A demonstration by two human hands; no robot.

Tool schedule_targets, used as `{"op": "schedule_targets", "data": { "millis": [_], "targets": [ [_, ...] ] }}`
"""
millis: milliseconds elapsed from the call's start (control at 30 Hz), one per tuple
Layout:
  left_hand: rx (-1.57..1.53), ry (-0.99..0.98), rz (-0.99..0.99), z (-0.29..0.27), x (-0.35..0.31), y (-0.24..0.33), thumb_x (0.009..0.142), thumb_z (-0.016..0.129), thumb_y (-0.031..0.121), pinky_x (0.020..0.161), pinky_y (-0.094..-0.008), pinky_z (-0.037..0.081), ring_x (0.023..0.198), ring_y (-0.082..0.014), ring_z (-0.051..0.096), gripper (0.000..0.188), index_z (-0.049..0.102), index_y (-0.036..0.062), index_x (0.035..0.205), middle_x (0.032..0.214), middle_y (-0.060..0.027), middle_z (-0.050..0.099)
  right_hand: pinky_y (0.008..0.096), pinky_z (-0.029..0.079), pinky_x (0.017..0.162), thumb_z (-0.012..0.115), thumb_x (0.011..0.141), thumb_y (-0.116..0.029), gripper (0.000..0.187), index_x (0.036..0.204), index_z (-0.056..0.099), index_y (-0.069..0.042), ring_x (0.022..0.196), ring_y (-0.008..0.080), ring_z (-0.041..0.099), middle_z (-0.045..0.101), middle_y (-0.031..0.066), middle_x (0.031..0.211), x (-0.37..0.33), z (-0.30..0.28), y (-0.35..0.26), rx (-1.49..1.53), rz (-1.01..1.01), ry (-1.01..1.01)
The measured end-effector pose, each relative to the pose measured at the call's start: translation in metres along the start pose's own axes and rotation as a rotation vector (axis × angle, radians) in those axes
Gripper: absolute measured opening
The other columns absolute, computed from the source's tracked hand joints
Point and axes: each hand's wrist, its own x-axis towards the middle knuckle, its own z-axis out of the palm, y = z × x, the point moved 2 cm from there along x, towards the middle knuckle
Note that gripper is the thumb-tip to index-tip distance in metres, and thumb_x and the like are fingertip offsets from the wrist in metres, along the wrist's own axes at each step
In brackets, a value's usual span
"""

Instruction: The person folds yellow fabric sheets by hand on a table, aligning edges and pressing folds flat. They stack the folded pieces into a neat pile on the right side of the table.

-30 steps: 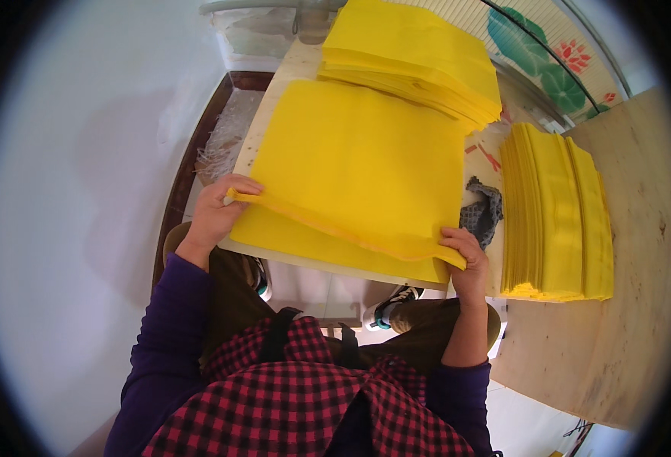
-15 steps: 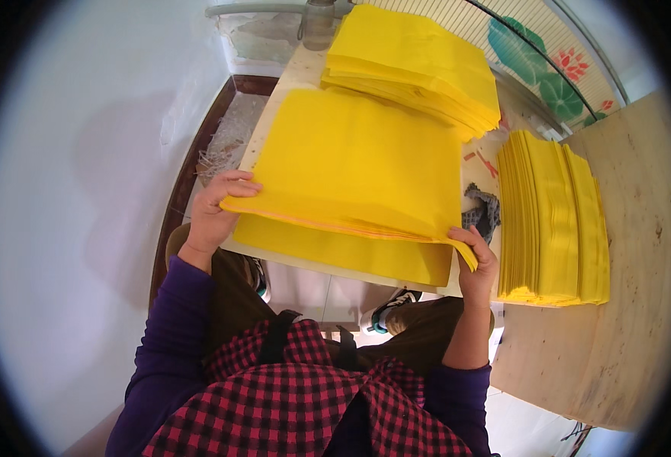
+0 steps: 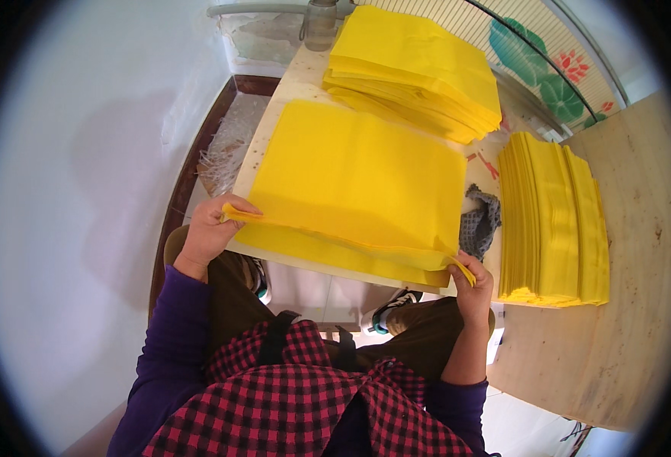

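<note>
Some yellow fabric, long axis crosswise, right end nearer.

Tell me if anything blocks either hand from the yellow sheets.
Nothing visible does: the left hand and right hand both grip the raised near edge of the yellow sheets. The grey cloth lies to their right.

From my remote post I record: yellow sheet, matt, fabric-like; grey cloth, rough, waffle-textured; tabletop, pale, wood-like; panel, matt grained wood; checked garment, matt cloth.
</note>
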Motion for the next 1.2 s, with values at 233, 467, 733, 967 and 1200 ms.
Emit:
{"op": "schedule_targets", "data": {
  "millis": [233,467,733,967,1200],
  "targets": [
    [-0.143,0.106,-0.154,0.006,0.006,-0.010,0.090,0.064,0.006,0.086,-0.0256,0.046,0.094,-0.0080,0.059,0.021,0.065,-0.0010,0.109,0.102,-0.0013,0.068,0.0248,0.045,0.082,0.063,0.089,-0.002,0.006,0.095,0.065,0.000,0.084,0.0088,0.057,0.063,-0.0002,0.080,0.009,0.008,0.004,0.273,0.150,0.058],
    [-0.139,0.170,-0.083,0.000,0.007,-0.019,0.089,0.062,0.000,0.081,-0.0241,0.046,0.088,-0.0086,0.058,0.016,0.065,-0.0008,0.105,0.096,-0.0009,0.066,0.0414,0.035,0.109,0.058,0.092,-0.003,0.006,0.092,0.063,-0.001,0.095,0.0094,0.059,0.067,0.0060,0.100,0.012,0.001,0.004,0.154,-0.135,-0.010],
    [-0.147,0.165,-0.137,0.001,0.013,-0.027,0.089,0.060,-0.002,0.084,-0.0248,0.046,0.089,-0.0109,0.061,0.017,0.064,-0.0010,0.105,0.098,-0.0034,0.067,0.0251,0.044,0.087,0.057,0.095,-0.007,0.015,0.107,0.060,0.001,0.091,0.0084,0.055,0.064,0.0017,0.099,0.009,0.020,0.023,0.256,0.118,0.118],
    [-0.264,0.171,-0.148,0.009,0.017,-0.016,0.092,0.057,0.001,0.084,-0.0250,0.048,0.092,-0.0103,0.063,0.021,0.063,-0.0014,0.112,0.104,-0.0046,0.068,0.0226,0.043,0.080,0.057,0.095,-0.009,0.015,0.107,0.059,0.000,0.087,0.0072,0.053,0.062,0.0000,0.094,0.013,0.019,0.013,0.265,0.059,0.164],
    [-0.292,0.171,-0.150,0.009,0.020,-0.017,0.092,0.057,0.001,0.084,-0.0249,0.048,0.092,-0.0108,0.063,0.022,0.062,-0.0027,0.113,0.103,-0.0045,0.068,0.0218,0.044,0.079,0.058,0.094,-0.008,0.013,0.105,0.059,0.000,0.086,0.0068,0.053,0.062,0.0002,0.094,0.018,0.029,0.018,0.342,0.050,0.244]
  ]
}}
